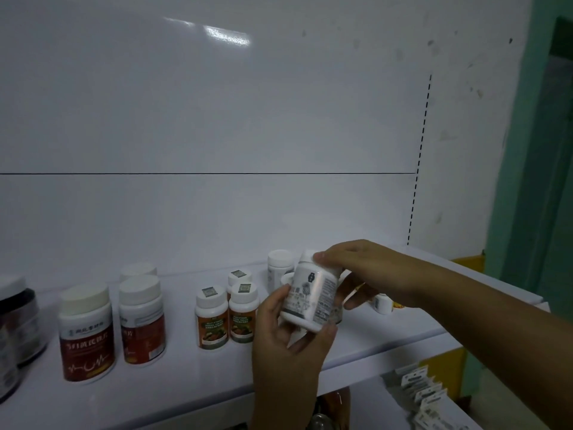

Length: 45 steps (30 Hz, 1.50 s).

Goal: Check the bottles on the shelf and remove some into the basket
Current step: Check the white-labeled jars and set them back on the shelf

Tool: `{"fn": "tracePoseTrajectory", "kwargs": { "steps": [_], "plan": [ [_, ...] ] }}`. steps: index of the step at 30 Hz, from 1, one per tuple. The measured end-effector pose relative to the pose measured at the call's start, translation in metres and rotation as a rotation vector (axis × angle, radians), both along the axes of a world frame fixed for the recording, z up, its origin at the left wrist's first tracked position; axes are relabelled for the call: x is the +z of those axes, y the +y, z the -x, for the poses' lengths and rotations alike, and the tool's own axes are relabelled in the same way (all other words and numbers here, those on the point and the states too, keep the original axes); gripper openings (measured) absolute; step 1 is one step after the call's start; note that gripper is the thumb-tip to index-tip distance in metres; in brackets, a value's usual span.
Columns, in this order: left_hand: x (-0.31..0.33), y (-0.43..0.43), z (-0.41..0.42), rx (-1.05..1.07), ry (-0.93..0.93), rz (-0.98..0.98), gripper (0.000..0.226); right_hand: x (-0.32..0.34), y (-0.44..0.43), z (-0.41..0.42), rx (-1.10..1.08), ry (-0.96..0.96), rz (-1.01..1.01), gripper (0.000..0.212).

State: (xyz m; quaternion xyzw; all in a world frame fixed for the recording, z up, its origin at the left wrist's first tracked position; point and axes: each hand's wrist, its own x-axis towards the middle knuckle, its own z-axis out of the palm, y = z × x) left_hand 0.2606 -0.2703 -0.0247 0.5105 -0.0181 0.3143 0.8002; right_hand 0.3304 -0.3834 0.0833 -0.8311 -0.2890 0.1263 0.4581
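Two hands hold white bottle (310, 294) above shelf (192, 377) edge: left hand (285, 330) grips base, right hand (362, 271) pinches cap. Red-label btls (86, 333) stand left on shelf.

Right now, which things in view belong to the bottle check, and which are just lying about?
Job: white bottle, gripped by left hand and right hand; red-label bottles, orange-label bottles and dark jars standing on the shelf. No basket in view.
Lying about: white packets below the shelf.
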Motion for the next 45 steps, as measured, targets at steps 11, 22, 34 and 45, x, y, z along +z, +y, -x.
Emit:
{"fn": "tracePoseTrajectory", "kwargs": {
  "steps": [11,22,34,45],
  "plan": [
    [-0.009,-0.004,-0.007,0.139,-0.011,-0.233,0.068,-0.007,-0.008,-0.003,0.096,-0.012,-0.105,0.02],
    [0.02,-0.017,-0.008,0.353,-0.042,-0.557,0.06,-0.027,0.002,-0.007,-0.099,0.086,-0.136,0.068],
    [0.008,-0.008,-0.031,0.318,0.002,-0.626,0.083,0.008,-0.027,-0.025,0.019,-0.232,-0.517,0.016],
    [-0.013,0.016,-0.095,0.249,0.325,-0.587,0.142,0.007,0.043,-0.099,-0.158,-0.413,-0.229,0.019]
  ]
}}
